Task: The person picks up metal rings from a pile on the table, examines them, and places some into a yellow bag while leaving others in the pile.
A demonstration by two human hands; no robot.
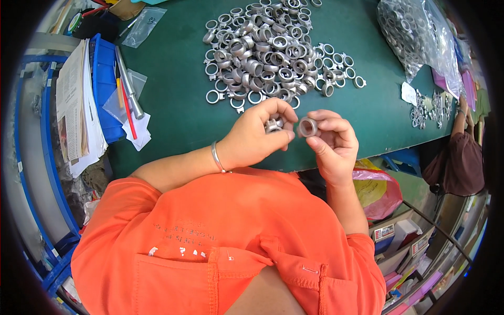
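Between the thumb and fingers of my right hand (336, 137) is a grey metal ring (307, 127), its round opening facing up toward me. Close beside it, my left hand (261, 130) curls around more metal rings (273, 125), partly hidden by the fingers. Both hands are over the near edge of the green table (173, 113). Just beyond them lies a large heap of similar metal rings (262, 58), many with a small tab on one side. Several looser rings (336, 65) spread from the heap's right side.
A blue tray (105, 89) with papers (79, 105) stands at the left, beside a metal rod (129, 84) and a red pen (129, 113). At the far right sit a clear bag of rings (407, 34) and small metal parts (430, 109). A person in a dark top (462, 163) works there.
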